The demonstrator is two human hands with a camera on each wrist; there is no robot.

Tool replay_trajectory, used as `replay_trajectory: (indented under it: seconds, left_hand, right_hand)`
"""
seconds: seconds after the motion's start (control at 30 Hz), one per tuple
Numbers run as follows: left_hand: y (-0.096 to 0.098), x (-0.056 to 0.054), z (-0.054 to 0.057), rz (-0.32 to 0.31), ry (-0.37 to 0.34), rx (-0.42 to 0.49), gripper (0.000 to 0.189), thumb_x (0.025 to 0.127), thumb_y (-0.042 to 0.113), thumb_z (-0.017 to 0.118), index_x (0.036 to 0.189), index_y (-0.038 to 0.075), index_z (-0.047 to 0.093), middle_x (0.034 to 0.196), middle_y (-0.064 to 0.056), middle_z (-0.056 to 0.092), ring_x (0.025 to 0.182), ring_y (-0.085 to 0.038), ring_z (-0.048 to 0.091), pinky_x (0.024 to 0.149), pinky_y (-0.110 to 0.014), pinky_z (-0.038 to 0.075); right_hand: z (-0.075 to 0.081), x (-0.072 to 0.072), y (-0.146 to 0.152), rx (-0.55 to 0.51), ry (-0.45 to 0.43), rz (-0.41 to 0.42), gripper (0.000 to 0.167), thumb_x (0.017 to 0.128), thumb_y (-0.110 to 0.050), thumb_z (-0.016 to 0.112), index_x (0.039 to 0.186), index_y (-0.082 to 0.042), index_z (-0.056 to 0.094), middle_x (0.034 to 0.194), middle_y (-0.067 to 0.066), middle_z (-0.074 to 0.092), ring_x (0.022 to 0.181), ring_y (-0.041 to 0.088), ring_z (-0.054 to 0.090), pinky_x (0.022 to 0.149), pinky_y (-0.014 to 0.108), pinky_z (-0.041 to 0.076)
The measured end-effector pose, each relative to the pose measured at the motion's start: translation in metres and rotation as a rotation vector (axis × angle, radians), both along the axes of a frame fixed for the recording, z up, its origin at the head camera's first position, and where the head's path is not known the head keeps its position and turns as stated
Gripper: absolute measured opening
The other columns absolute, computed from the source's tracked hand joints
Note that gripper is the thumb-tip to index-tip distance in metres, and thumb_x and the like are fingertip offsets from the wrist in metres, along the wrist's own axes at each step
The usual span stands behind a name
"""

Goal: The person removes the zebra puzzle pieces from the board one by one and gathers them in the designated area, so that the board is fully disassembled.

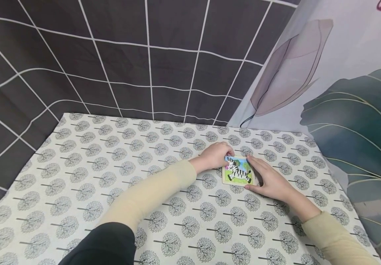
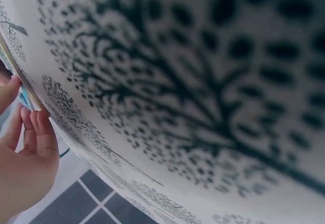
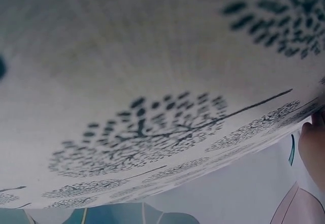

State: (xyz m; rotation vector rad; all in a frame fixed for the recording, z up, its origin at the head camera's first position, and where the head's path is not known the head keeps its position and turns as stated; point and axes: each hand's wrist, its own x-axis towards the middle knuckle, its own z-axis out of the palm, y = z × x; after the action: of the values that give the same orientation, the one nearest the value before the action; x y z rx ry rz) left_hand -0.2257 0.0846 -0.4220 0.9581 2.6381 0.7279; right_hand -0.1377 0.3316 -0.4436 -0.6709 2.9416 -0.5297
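Note:
A small square zebra puzzle [image 1: 240,173] in a pale wooden frame lies on the tree-print cloth, its picture face up with blue sky and green grass. At its upper left corner is my left hand [image 1: 216,155], fingers curled and thumb over the edge. The left wrist view shows that thumb and the fingertips [image 2: 45,127] close together at the frame, a bit of blue between them. My right hand [image 1: 271,181] holds the right side, forefinger at the upper corner and thumb at the lower one. Only part of that hand [image 3: 312,150] shows in the right wrist view.
The white tablecloth [image 1: 94,184] with grey trees covers the whole table. Behind it hangs a dark curtain [image 1: 170,70] with a white grid. A pale curtain [image 1: 349,55] with large leaf prints hangs at the right, close to the table edge.

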Motion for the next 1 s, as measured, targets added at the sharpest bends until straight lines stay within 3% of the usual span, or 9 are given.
replay_trajectory:
  seconds: [0.23, 0.53, 0.77, 1.0]
  left_hand:
    - [-0.002, -0.003, 0.001, 0.014, 0.015, 0.102, 0.019, 0.096, 0.01, 0.077, 0.114, 0.013, 0.076, 0.114, 0.0, 0.075, 0.105, -0.011, 0.068, 0.097, -0.019, 0.054]
    - [-0.021, -0.01, 0.006, 0.034, -0.156, 0.29, 0.013, 0.091, -0.001, 0.078, 0.103, 0.005, 0.077, 0.103, -0.008, 0.078, 0.092, -0.013, 0.07, 0.082, -0.011, 0.054]
    - [-0.072, -0.017, 0.027, 0.128, -0.302, 0.308, 0.015, 0.09, -0.001, 0.078, 0.105, 0.002, 0.077, 0.104, -0.011, 0.078, 0.092, -0.016, 0.073, 0.086, -0.017, 0.06]
    - [-0.139, -0.028, 0.034, 0.201, -0.294, 0.256, 0.016, 0.091, 0.002, 0.079, 0.107, 0.003, 0.079, 0.108, -0.012, 0.08, 0.096, -0.018, 0.074, 0.092, -0.026, 0.061]
  right_hand:
    - [0.0, 0.0, 0.0, 0.011, -0.003, -0.003, 0.106, 0.085, -0.043, 0.086, 0.164, 0.001, 0.032, 0.17, 0.026, 0.033, 0.154, 0.051, 0.034, 0.124, 0.07, 0.03]
    - [0.002, 0.001, 0.0, 0.029, -0.007, -0.009, 0.106, 0.086, -0.047, 0.085, 0.165, -0.001, 0.03, 0.171, 0.025, 0.032, 0.155, 0.05, 0.034, 0.124, 0.07, 0.03]
    - [0.002, 0.003, 0.002, 0.047, -0.008, -0.017, 0.105, 0.086, -0.048, 0.084, 0.165, -0.001, 0.031, 0.171, 0.023, 0.033, 0.155, 0.05, 0.033, 0.125, 0.069, 0.029]
    - [0.002, 0.002, 0.001, 0.047, -0.008, -0.012, 0.105, 0.087, -0.048, 0.084, 0.165, -0.001, 0.031, 0.171, 0.023, 0.032, 0.155, 0.049, 0.033, 0.125, 0.069, 0.029]
